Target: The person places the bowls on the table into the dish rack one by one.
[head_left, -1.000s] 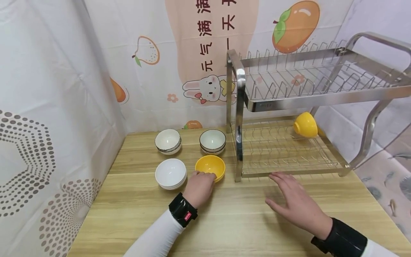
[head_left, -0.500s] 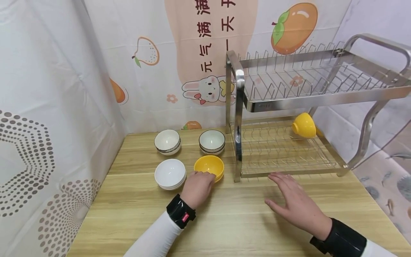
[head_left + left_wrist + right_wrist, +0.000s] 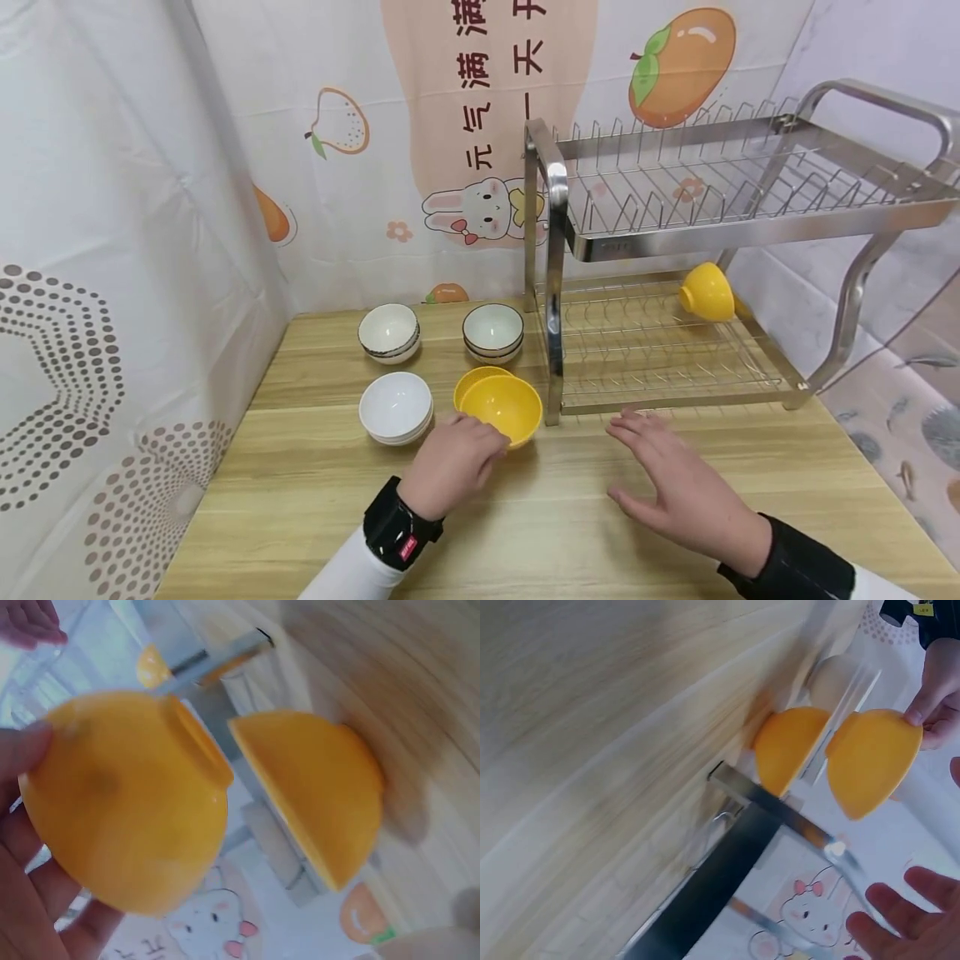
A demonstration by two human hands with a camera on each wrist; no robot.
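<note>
My left hand [image 3: 450,462] grips a yellow bowl [image 3: 504,407] by its rim, lifted and tilted. In the left wrist view the thumb and fingers curl round the rim of this held bowl [image 3: 127,802], its outside and foot showing. Another yellow bowl [image 3: 319,787] stands upright on the table just below it; in the head view it is mostly hidden behind the raised one. To the right, my right hand [image 3: 678,487] hovers over the table before the rack, fingers spread and holding nothing.
A two-tier steel dish rack [image 3: 750,240] stands at the right, a yellow bowl [image 3: 708,292] tilted on its lower tier. White bowls [image 3: 396,407] are stacked left of the yellow ones. Dark-rimmed bowls [image 3: 492,329] and patterned-rim bowls [image 3: 388,331] are stacked behind.
My left hand has lifted one yellow bowl out of the other, bringing it up and slightly toward me. The right hand has shifted slightly left in view.
</note>
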